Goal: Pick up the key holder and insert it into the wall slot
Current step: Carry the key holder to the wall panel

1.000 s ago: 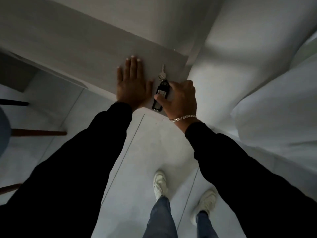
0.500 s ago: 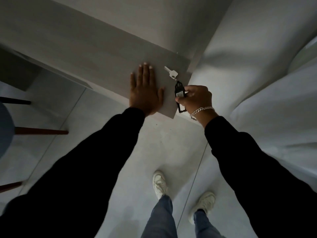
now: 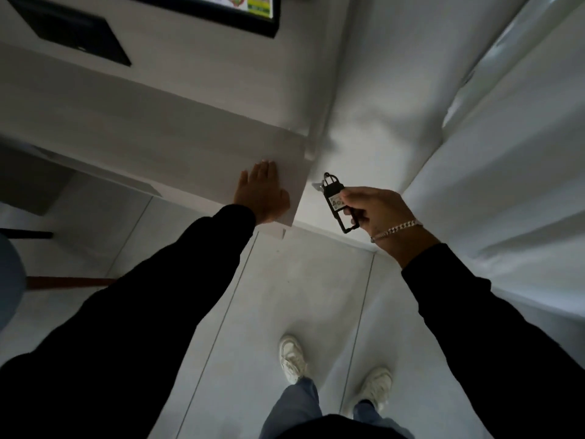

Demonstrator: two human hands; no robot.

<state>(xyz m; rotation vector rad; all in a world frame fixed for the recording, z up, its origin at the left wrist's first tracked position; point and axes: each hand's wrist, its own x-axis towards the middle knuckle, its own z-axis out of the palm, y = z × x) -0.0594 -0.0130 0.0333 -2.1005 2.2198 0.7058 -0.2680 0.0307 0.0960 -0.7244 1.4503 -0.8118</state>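
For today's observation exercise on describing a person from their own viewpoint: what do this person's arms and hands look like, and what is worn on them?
Both arms are covered by long black sleeves that end at the wrists, plain with no visible markings. The left hand is bare, with no ring or watch visible. The right hand is also bare, but its wrist carries a silver chain-link bracelet.

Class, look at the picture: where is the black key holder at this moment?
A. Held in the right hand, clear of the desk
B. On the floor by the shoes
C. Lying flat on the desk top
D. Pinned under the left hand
A: the right hand pinches the key holder in the air beside the desk corner, while the left hand lies flat on the desk.
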